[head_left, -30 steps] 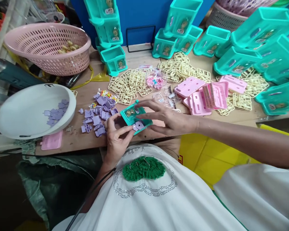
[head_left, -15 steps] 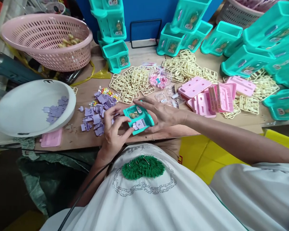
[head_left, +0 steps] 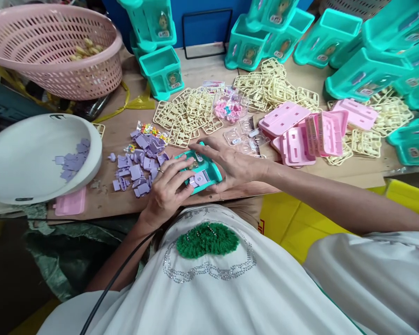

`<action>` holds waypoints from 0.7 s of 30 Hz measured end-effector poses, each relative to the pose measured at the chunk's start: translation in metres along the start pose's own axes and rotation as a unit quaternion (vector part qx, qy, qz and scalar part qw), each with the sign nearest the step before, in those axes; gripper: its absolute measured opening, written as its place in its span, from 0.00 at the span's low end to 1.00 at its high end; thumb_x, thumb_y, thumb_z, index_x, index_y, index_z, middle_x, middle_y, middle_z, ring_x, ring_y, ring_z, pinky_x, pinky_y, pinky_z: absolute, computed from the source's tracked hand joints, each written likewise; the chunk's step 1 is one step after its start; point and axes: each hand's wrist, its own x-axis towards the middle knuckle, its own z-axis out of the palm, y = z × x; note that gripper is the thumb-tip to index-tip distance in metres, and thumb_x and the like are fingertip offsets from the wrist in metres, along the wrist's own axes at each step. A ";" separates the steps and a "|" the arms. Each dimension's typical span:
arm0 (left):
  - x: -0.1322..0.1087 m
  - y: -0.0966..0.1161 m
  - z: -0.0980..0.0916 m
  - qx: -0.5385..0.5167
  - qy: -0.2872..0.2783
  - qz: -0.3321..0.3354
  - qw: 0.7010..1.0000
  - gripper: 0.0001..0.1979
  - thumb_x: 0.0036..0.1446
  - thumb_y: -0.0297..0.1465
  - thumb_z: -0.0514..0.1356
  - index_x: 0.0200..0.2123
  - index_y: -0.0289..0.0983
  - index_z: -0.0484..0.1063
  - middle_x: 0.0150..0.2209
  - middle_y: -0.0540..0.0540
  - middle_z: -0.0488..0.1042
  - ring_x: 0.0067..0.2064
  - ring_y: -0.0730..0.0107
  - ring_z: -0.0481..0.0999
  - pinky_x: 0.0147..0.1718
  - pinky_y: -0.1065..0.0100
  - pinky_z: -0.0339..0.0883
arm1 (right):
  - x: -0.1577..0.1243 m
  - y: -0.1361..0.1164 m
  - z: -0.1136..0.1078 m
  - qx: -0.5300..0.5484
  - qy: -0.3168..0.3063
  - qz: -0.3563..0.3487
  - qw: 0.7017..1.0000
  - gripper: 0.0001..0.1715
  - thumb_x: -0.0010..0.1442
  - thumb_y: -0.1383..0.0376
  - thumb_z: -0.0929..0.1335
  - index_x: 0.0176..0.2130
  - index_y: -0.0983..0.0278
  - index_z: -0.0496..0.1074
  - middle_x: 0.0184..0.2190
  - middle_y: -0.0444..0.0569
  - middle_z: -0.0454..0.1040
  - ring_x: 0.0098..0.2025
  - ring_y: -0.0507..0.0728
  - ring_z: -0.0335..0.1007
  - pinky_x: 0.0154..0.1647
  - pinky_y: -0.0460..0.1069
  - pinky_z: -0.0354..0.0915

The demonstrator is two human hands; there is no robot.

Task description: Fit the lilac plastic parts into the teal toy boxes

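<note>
A plain wooden worktable [head_left: 101, 204] runs in front of you, with a blue panel [head_left: 202, 5] behind it and stacks of turquoise boxes [head_left: 162, 70] along the far side. A pink basket [head_left: 101, 77] and a white bowl [head_left: 24, 153] stand at your left; cream frames [head_left: 185, 114] and pink plates [head_left: 284, 118] spread across the middle and right.

The turquoise housing [head_left: 215, 174] is between your hands, just above the table's near edge, tilted so that the lilac panel [head_left: 199, 179] in its opening faces you. Your right hand [head_left: 235, 163] grasps its right end, thumb and fingers on opposite edges. Your left hand [head_left: 167, 186] holds the left end, its fingers laid across the top; you hide its underside, so I cannot tell what supports it there. Loose lilac parts [head_left: 136, 172] lie just beside that hand.

The step in hand looks like pressing or settling the lilac panel into the housing. The next move, I judge, calls for even pressure with the panel kept square to its opening.

Half a second ago, your left fingers were curled back, index finger and thumb by the panel; now they reach over the housing, covering more of it.
</note>
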 end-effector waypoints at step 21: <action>0.013 -0.018 -0.008 0.033 -0.103 0.069 0.992 0.19 0.68 0.27 0.60 0.60 0.42 0.76 0.54 0.40 0.79 0.62 0.51 0.74 0.64 0.46 0.72 | 0.000 -0.002 0.007 -0.011 0.022 -0.002 1.000 0.66 0.59 0.34 0.72 0.76 0.66 0.47 0.65 0.68 0.60 0.65 0.77 0.59 0.66 0.75 0.61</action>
